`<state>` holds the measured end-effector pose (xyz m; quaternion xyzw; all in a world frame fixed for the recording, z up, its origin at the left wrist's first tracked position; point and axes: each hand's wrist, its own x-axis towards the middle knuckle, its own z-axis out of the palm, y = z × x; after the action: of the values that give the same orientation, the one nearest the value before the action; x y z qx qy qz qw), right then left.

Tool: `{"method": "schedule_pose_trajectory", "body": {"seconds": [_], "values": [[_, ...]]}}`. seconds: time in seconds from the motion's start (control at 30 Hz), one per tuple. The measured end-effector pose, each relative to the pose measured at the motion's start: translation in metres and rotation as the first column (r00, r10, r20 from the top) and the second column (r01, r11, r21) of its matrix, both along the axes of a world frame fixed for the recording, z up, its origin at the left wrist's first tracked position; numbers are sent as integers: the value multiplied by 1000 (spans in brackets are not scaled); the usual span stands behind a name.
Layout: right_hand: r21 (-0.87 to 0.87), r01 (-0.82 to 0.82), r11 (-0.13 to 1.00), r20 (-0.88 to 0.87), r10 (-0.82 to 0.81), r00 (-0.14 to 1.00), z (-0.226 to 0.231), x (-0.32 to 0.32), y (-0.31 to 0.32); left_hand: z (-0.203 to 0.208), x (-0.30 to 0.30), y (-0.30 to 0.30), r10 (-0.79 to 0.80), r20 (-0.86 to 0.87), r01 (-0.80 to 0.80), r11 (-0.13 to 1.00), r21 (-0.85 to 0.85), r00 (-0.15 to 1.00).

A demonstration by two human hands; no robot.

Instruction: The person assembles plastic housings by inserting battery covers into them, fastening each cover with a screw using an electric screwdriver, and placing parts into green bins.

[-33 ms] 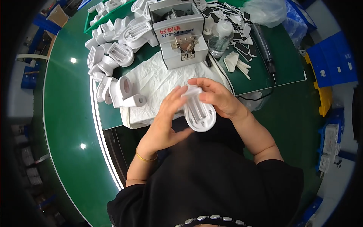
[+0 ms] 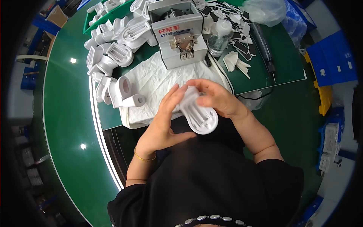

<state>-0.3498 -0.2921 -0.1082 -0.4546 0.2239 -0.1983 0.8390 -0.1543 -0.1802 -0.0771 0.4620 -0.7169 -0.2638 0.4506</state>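
Well, housing [image 2: 203, 120] in right hand [image 2: 222, 100]

Green tabletop [image 2: 289, 68], green floor [image 2: 287, 121], light glints [image 2: 82, 146]

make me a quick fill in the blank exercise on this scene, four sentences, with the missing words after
1. The plastic part in the right grip is coloured ____.
2. The bracelet is worn on the wearer's ____ side.
3. In the picture, the clear bottle stands to the ____ of the machine.
4. The sleeves are coloured ____.

Missing words: white; left; right; black.
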Motion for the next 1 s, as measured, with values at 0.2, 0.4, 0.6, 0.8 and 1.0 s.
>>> {"method": "schedule_pose_trajectory", "body": {"seconds": [0.2,0.4,0.6,0.8,1.0], "values": [[67,-89,994,-25,91,996,1,5,9,-1,-7,-15,-68,-6,68,982,175,998],[85,98,992,219,-114,969,0,-6,5,-14,-7,-12,196,121,-205,977,65,973],[-123,143,982,168,-121,978,12,-9,19,-7,-23,-15,326,-44,-327,945,-17,944],[-67,181,981,137,-170,976,20,-11,17,1,-16,-9,122,-350,-15,956,292,929],[-127,245,961,36,-242,970,47,-15,28,16,-6,0,26,-545,190,922,336,838]]}}
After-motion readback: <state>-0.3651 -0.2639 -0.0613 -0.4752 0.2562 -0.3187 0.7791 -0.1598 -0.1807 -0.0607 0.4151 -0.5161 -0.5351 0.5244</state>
